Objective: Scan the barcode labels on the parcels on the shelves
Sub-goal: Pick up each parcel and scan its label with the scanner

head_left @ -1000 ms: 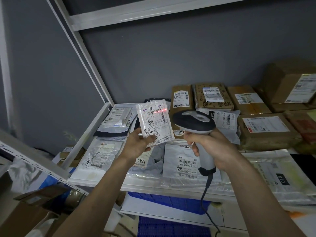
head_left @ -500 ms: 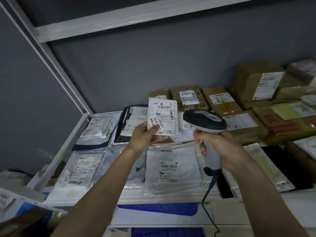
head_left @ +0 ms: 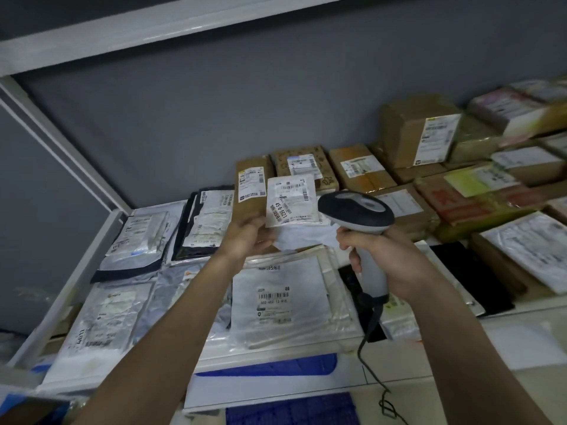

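Observation:
My left hand (head_left: 249, 237) holds a small white bag parcel (head_left: 291, 200) by its lower left corner, label side toward me, raised above the shelf (head_left: 276, 352). My right hand (head_left: 388, 265) grips the handle of a corded barcode scanner (head_left: 356, 211), whose dark head sits just right of the parcel. No red scan line shows on the label. Below my hands lies a flat white mailer (head_left: 282, 299) with a barcode label.
Plastic mailers (head_left: 135, 240) cover the shelf's left and front. Brown cardboard boxes (head_left: 420, 133) stand at the back and right. A grey wall is behind, an upper shelf beam (head_left: 153, 29) overhead. A blue crate (head_left: 291, 409) sits below. The scanner cable (head_left: 372, 363) hangs down.
The red scan line on the label has gone. My view has swung to the right and both hands with the parcel and scanner sit further over the shelf.

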